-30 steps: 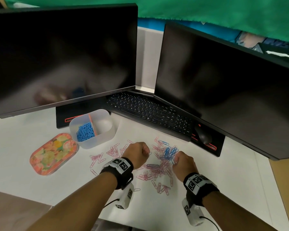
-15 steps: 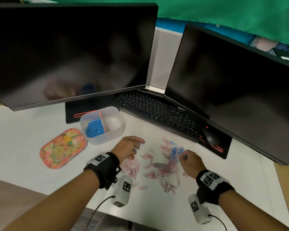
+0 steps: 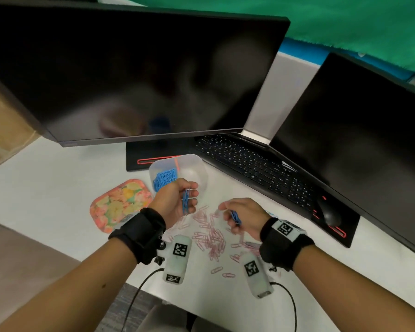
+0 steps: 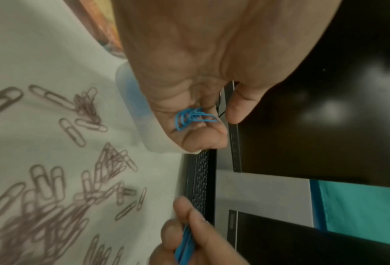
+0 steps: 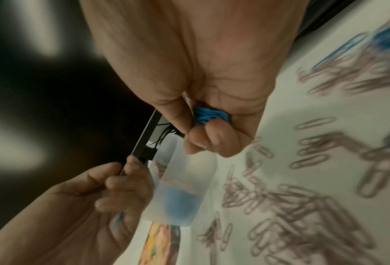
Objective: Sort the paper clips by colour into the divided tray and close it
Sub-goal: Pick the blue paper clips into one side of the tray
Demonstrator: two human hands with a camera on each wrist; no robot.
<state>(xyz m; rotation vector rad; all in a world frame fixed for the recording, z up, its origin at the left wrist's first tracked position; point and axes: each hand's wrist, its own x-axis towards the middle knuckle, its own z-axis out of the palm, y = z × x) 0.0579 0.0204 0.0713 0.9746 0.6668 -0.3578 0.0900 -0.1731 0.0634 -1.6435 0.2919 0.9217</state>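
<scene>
The translucent divided tray (image 3: 199,167) stands by the left monitor; its left compartment holds blue clips (image 3: 164,178), its right one looks empty. My left hand (image 3: 177,200) hovers just in front of the tray, fingers curled round a small bunch of blue clips (image 4: 190,117). My right hand (image 3: 240,218) is lifted above the pile of pink clips (image 3: 211,238) and grips more blue clips (image 5: 210,115). The tray's flowered lid (image 3: 119,203) lies flat to the left. In the right wrist view a few blue clips (image 5: 348,48) still lie among the pink ones.
Two dark monitors (image 3: 130,75) stand behind, with a black keyboard (image 3: 252,161) and a mouse (image 3: 331,213) under the right one. The white desk edge runs close to my forearms. Cables trail from both wrist cameras.
Both hands have risen off the clip pile with blue clips in them. The left hand has moved up toward the tray; the right has shifted left after it.
</scene>
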